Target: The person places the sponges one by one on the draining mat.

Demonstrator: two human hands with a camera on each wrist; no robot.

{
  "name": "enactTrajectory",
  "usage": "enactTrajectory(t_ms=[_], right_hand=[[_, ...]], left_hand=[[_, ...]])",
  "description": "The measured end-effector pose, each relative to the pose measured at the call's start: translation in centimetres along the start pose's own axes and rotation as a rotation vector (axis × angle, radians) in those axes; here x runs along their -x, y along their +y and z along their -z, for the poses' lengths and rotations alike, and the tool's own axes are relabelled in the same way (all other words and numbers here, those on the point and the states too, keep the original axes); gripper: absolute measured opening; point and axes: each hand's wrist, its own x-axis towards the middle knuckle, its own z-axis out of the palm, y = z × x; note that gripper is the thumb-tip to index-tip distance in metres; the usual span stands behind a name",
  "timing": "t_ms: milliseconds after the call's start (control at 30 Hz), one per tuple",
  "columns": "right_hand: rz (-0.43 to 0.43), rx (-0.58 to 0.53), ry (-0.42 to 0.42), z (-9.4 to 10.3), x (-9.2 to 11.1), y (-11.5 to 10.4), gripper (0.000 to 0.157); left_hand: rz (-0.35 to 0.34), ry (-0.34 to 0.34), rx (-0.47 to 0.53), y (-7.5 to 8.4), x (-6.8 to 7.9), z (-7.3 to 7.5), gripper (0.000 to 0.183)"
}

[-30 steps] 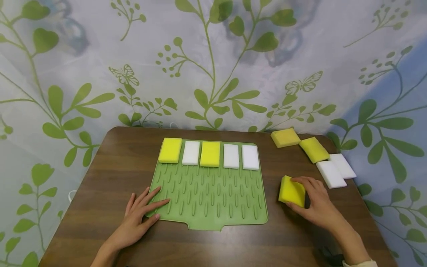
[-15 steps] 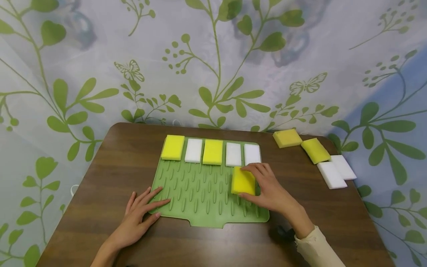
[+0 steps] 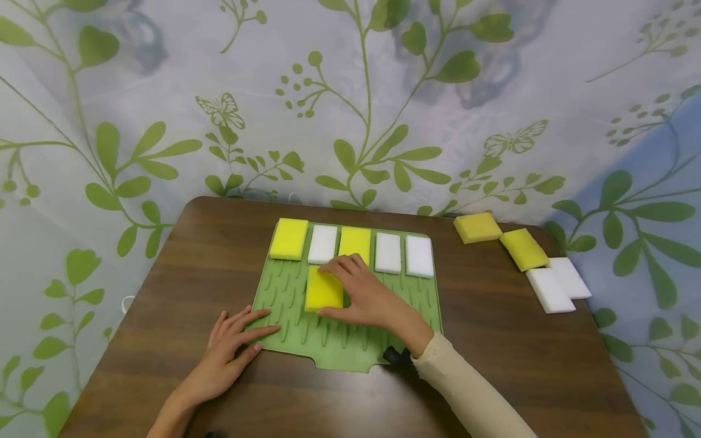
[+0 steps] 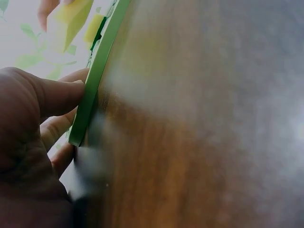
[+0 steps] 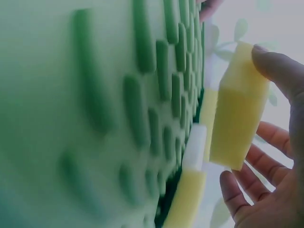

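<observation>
My right hand [image 3: 364, 292] holds a yellow sponge [image 3: 322, 289] between thumb and fingers, over the ribbed green mat [image 3: 342, 356]. In the right wrist view the sponge [image 5: 240, 109] is raised above the ridges. Along the mat's far edge lies a row: a yellow sponge [image 3: 289, 238], a white sponge [image 3: 322, 244], another yellow sponge [image 3: 355, 242] partly behind my fingers, then two white sponges, one [image 3: 388, 252] beside the other [image 3: 419, 256]. My left hand [image 3: 227, 353] rests at the mat's left edge with spread fingers; its thumb touches the green rim [image 4: 95, 85] in the left wrist view.
At the table's far right lie a pale yellow sponge [image 3: 477, 228], a darker yellow sponge [image 3: 523, 250] and two overlapping white sponges [image 3: 550, 291]. A leaf-patterned curtain [image 3: 246, 91] hangs behind the brown wooden table [image 3: 493, 365].
My right hand has carried the yellow sponge leftward, from the table right of the mat to over the mat's middle. The left hand has stayed in place.
</observation>
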Motion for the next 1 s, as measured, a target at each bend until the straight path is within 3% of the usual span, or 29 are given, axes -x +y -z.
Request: enactTrajectory(t_ms=[133,433,667,1000], right_hand=[[0.001,0.022,-0.046,-1.0,-2.2,-0.7,0.076],[0.002,0.141,-0.1,-3.6,-6.2,-2.5,0.078],[-0.019,0.233,-0.068,-5.1,-7.4,-3.0,0.078],[-0.029,0.273,-0.056,-6.0,-8.1,-3.4,0.081]], left_hand=[[-0.013,0.007,0.01,-0.1,0.0,-0.2,0.045],[0.032,-0.004,0.029,-0.4,0.2,-0.2,0.041],[0.038,-0.013,0.014,-0.3,0.2,-0.2,0.04],[0.049,-0.009,0.014,-0.1,0.4,0.1,0.039]])
